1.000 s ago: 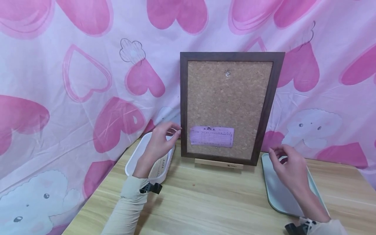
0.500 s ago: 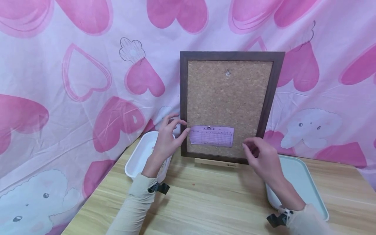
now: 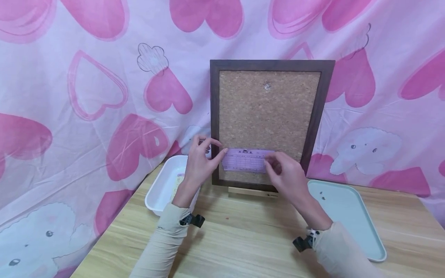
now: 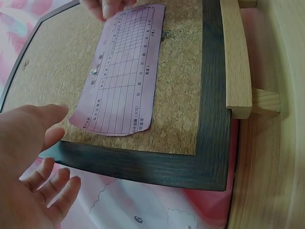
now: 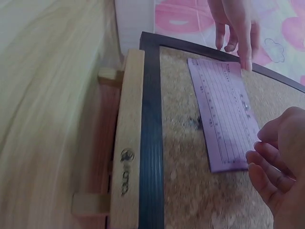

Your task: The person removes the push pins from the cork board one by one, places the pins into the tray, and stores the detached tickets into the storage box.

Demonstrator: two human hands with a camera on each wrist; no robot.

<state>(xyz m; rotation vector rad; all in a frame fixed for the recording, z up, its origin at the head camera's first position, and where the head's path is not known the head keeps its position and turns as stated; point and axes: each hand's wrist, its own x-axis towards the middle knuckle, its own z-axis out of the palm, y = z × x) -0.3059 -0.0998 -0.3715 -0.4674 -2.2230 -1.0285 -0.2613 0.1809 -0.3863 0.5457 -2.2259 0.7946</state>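
A purple printed paper slip (image 3: 243, 160) lies against the framed cork board (image 3: 265, 112), with a small silver pin (image 4: 94, 71) near the middle of its top edge. My left hand (image 3: 201, 162) is at the slip's left end, its thumb tip right at the corner and the other fingers loosely bent by the frame. My right hand (image 3: 286, 172) is at the slip's right end, thumb and index fingertips close together over its upper corner. In the right wrist view, the fingers of this right hand (image 5: 281, 167) are curled; I cannot tell whether they pinch something small.
The board stands on a wooden easel ledge (image 5: 127, 143). A white tray (image 3: 156, 193) with yellowish paper in it is at the left. On the right, a pale green tray (image 3: 351, 216) holds small silver pins (image 3: 322, 195). A pink heart-patterned cloth (image 3: 87, 146) hangs behind.
My right hand has moved left from over the green tray to the slip's right end, uncovering the pins. My left hand has shifted slightly right, onto the slip's left corner.
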